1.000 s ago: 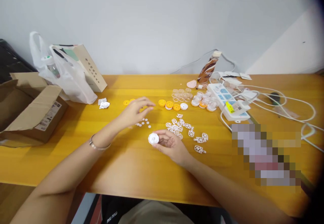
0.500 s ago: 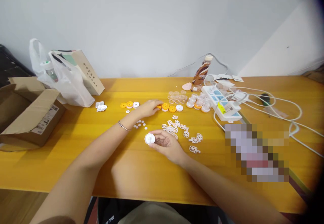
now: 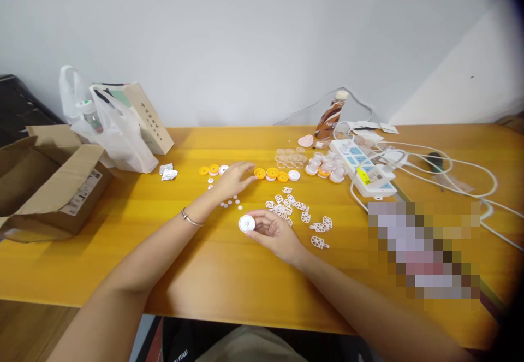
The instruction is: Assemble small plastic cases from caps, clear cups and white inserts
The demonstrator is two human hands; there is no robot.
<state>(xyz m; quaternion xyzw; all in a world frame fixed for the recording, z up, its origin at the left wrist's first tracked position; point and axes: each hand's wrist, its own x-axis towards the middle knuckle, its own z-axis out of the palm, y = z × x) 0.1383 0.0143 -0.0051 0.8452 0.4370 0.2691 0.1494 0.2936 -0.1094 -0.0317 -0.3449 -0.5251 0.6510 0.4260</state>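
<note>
My right hand rests on the yellow table and holds a round white plastic piece between thumb and fingers. My left hand reaches forward with fingers stretched, its fingertips beside an orange disc in a row of orange and white discs. More orange discs lie left of that hand. Small white dots sit under my left wrist. White lattice pieces lie scattered just beyond my right hand.
An open cardboard box and a white plastic bag stand at the left. Clear small cups, a brown bottle, a power strip and tangled white cables fill the back right. A blurred patch covers the right.
My left hand reached forward to the row of orange discs and has drawn back slightly. My right hand has kept hold of the white piece in place.
</note>
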